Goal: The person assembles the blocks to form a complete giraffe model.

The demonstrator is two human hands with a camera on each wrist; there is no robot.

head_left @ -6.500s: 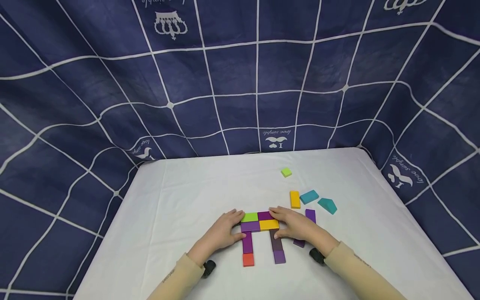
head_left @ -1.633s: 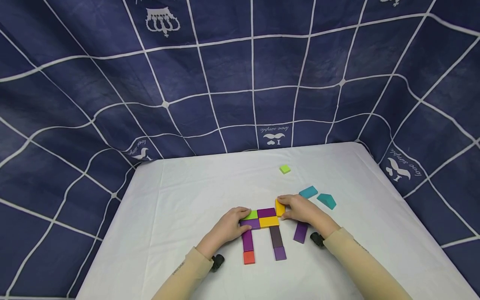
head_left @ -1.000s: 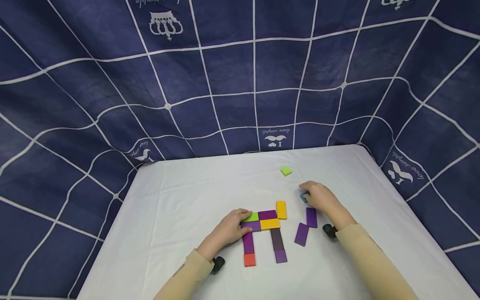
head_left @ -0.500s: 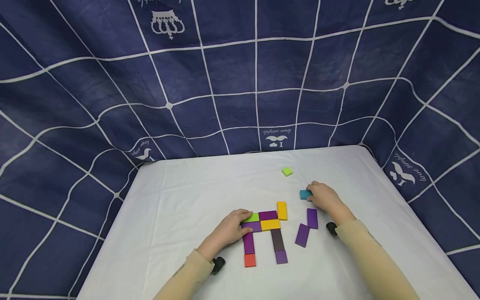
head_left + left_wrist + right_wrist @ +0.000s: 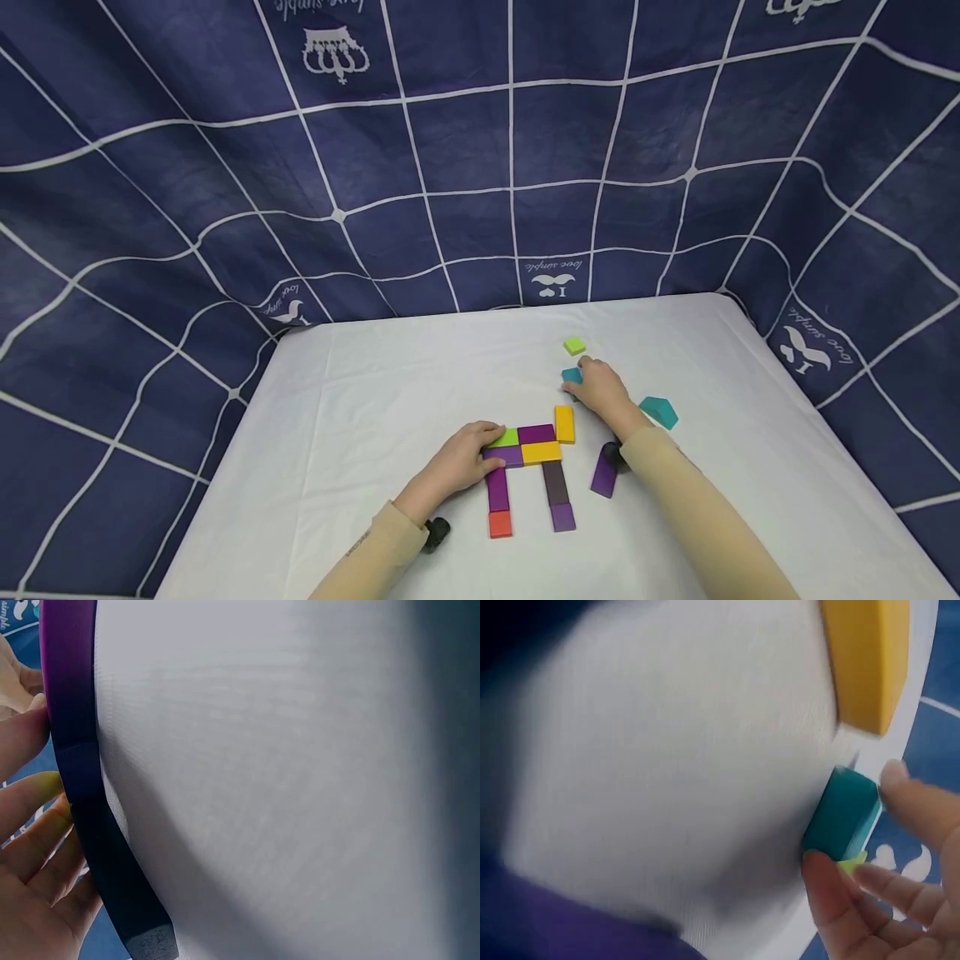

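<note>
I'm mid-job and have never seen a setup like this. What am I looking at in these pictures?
No machine here: a person works bare-handed. The wide picture comes from a camera on the head; each close-up is taken from a wrist. On the white cloth lies a two-legged block figure; a lime square block and a teal angled block lie apart from it. The left hand touches the figure's left end, while the right hand pinches a blue-green block.

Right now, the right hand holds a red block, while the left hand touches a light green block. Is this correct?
Not the colour: the right hand holds a teal block, as the right wrist view shows. The left hand does touch a light green block.
</note>
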